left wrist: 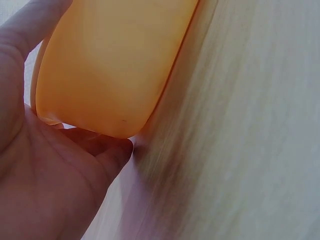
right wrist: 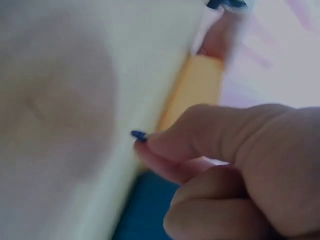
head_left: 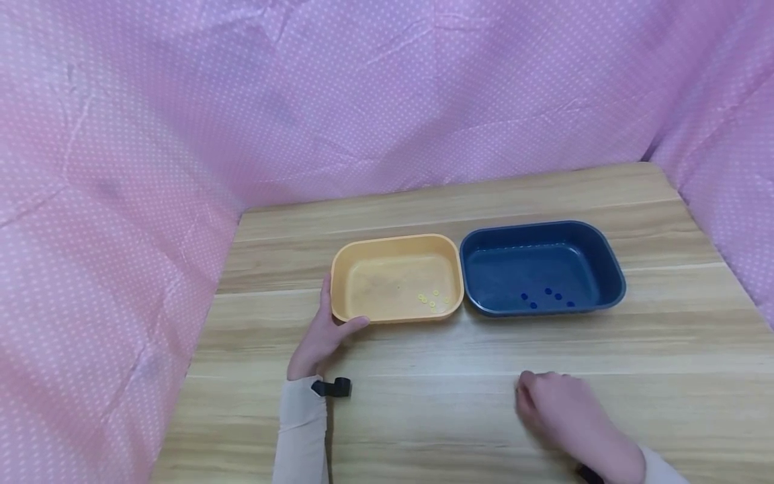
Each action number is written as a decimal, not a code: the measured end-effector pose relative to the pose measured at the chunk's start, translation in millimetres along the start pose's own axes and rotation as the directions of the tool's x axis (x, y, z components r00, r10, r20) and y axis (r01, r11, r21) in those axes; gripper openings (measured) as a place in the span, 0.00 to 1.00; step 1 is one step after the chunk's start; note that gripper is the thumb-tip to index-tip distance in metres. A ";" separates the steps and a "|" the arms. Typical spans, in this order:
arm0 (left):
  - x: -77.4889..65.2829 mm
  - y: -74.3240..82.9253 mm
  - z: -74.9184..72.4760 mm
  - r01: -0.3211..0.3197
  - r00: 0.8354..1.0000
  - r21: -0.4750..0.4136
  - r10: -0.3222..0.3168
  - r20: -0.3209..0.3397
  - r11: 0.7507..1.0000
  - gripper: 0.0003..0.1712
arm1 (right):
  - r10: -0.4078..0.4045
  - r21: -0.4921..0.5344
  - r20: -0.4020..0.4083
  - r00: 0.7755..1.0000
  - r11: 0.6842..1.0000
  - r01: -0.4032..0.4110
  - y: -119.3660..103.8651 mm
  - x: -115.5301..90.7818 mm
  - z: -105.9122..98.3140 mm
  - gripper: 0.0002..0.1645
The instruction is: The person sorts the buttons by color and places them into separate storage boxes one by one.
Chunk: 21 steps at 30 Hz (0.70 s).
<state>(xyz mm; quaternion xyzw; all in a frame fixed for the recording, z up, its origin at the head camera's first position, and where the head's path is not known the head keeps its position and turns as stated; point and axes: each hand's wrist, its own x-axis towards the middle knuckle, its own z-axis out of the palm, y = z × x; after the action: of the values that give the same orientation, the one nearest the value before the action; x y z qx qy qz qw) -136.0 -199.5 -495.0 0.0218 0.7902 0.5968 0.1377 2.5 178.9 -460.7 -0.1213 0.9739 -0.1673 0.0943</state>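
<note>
My left hand (head_left: 322, 334) holds the near left corner of a yellow bin (head_left: 399, 317), thumb along the near wall and fingers round the left end. The left wrist view shows the yellow bin's wall (left wrist: 110, 60) between thumb and fingers. Several small yellow rings (head_left: 432, 304) lie in this bin, towards its near right corner. Over the table in front of the blue bin (head_left: 544, 313) is my right hand (head_left: 562, 410). Its thumb and index finger pinch a small flat blue piece (right wrist: 138, 135), with the other fingers curled in. Several small blue pieces (head_left: 558, 296) lie in the blue bin.
Both bins stand side by side on a wood-grain table (head_left: 423, 390), their ends close together. A pink dotted cloth (head_left: 387, 101) hangs behind the table and at both sides. Each wrist wears a black strap, such as the left wrist strap (head_left: 329, 388).
</note>
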 end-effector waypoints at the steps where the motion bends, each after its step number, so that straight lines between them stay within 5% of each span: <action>1: 0.2 0.0 -0.4 -0.003 1.000 -0.005 0.003 0.003 1.000 0.72 | 0.016 0.047 -0.009 1.000 0.999 -0.015 2.3 2.2 -6.2 0.08; 5: 0.5 -0.4 -1.1 -0.012 1.000 -0.007 0.012 0.000 1.000 0.71 | 0.055 0.123 -0.102 0.993 0.991 -0.042 16.0 9.8 -34.3 0.03; 10: -0.5 0.1 -0.1 -0.003 1.000 0.016 0.003 -0.003 1.000 0.71 | 0.114 0.202 -0.247 0.962 0.977 -0.064 33.4 16.0 -58.9 0.07; 21: -0.4 1.3 -0.2 0.005 1.000 0.019 -0.005 0.007 1.000 0.70 | 0.234 0.443 -0.198 0.952 0.888 -0.126 53.9 31.4 -65.8 0.18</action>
<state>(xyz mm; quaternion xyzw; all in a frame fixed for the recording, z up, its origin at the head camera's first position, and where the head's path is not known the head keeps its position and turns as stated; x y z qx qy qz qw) -135.9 -199.4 -493.6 0.0231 0.7953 0.5889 0.1419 -53.2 239.8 -423.1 0.0155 0.9250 -0.3793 0.0120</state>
